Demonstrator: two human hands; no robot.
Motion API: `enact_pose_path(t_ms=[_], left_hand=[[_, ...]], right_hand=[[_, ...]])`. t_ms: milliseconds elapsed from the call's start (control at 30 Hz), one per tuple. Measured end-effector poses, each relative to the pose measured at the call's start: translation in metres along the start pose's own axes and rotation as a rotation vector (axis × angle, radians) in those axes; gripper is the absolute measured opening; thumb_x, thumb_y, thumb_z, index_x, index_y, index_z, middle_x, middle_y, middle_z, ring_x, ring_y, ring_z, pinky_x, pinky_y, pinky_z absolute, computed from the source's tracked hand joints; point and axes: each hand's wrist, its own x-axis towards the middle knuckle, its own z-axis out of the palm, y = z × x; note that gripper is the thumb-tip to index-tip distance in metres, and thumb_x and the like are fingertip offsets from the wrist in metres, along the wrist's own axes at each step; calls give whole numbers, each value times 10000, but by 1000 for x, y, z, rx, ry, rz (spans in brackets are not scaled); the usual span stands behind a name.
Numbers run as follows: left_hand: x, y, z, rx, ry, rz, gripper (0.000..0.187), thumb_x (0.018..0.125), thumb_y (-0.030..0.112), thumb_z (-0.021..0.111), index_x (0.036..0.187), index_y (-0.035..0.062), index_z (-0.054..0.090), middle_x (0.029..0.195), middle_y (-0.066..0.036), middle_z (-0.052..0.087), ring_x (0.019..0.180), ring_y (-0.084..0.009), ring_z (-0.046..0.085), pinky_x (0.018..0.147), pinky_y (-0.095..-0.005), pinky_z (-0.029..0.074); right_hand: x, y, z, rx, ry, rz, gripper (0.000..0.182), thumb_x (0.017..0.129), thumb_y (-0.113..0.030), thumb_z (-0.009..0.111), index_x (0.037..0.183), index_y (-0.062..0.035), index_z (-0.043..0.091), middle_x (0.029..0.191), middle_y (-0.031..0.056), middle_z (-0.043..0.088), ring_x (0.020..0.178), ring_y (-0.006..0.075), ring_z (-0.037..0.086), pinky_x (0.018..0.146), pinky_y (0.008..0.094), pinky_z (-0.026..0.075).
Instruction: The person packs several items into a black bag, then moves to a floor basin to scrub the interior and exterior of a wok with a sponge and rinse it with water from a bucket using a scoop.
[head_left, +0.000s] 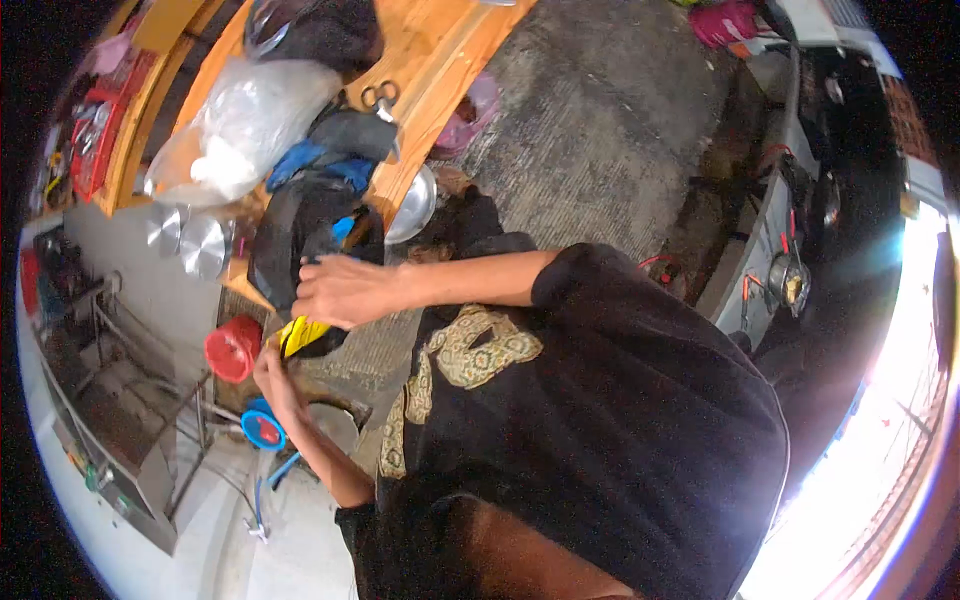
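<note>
Both of my hands are at the end of a wooden table. My right hand (345, 290) is closed at the lower edge of a black plastic bag (295, 235), over a yellow and black piece (302, 336), perhaps fabric or plastic. My left hand (272, 372) pinches the lower end of this yellow and black piece. Its exact kind does not show. Blue and dark cloth-like material (320, 165) lies bunched behind the bag. A pair of scissors (381, 97) rests farther up the table.
A clear plastic bag (255, 115) and a dark bag (315, 32) lie on the wooden table (440, 70). Metal lids (203, 248) are at its left edge. A red bucket (234, 348) and a blue container (263, 428) stand below. A stove with a pan (788, 280) is at right.
</note>
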Motion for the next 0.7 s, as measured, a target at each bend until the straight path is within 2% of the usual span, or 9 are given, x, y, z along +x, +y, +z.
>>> enact_pose_path(t_ms=[67,133,200,333,367,467,567,667,700], left_hand=[[-5,21,16,195,106,244,255,866,213,614,1029,17,612,983,-54,553,899,-144,512,841,-284,406],[-17,33,23,189,46,338,279,813,126,671,1058,13,600,1000,-64,530,925,-179,502,847,-304,401],[-14,27,20,554,-17,693,309,762,78,706,1042,2,598,956,-77,508,901,-214,500,832,-315,400],[-13,36,18,712,-155,552,195,773,52,672,942,-28,616,886,-114,473,832,-250,479,763,-337,395],[-17,49,21,824,-192,574,127,805,54,639,884,-41,609,868,-149,477,796,-280,485,714,-363,400],[-12,51,21,923,-200,480,153,845,109,608,851,-43,593,868,-195,498,780,-341,508,682,-404,405],[-5,47,19,1087,-63,823,206,878,181,578,848,-22,594,894,-202,528,749,-376,533,634,-431,418],[-10,53,21,1212,44,725,246,893,248,556,871,8,603,914,-172,544,717,-376,543,582,-438,424],[-7,49,17,1199,45,796,252,897,269,551,862,25,600,912,-140,549,686,-346,554,542,-427,428]], right_hand=[[-2,3,0,6,92,24,128,753,-179,604,781,-71,541,704,77,532,728,264,544,595,406,445],[-3,-1,-7,-6,45,63,141,748,-198,614,797,-81,552,701,71,532,715,259,547,553,410,434],[-5,3,-5,-36,100,16,145,736,-239,613,767,-106,562,633,67,535,643,283,555,508,436,426],[-5,6,-4,-99,42,-42,192,722,-304,628,700,-126,562,570,54,525,601,281,558,472,433,409],[-4,8,-4,-115,116,-81,248,723,-352,628,668,-120,564,545,44,513,586,279,549,537,425,419],[-5,8,-9,-234,-113,-5,258,739,-342,655,736,-92,590,655,56,556,710,259,556,591,379,400],[-4,9,-19,-269,230,-33,306,700,-381,677,732,-91,585,737,55,550,797,241,535,649,358,387],[-13,9,-41,-395,167,43,353,642,-407,708,755,-96,586,816,50,536,880,225,499,699,355,378],[-21,13,-39,-411,149,59,360,625,-404,718,766,-99,588,826,47,538,892,226,496,716,360,375]])
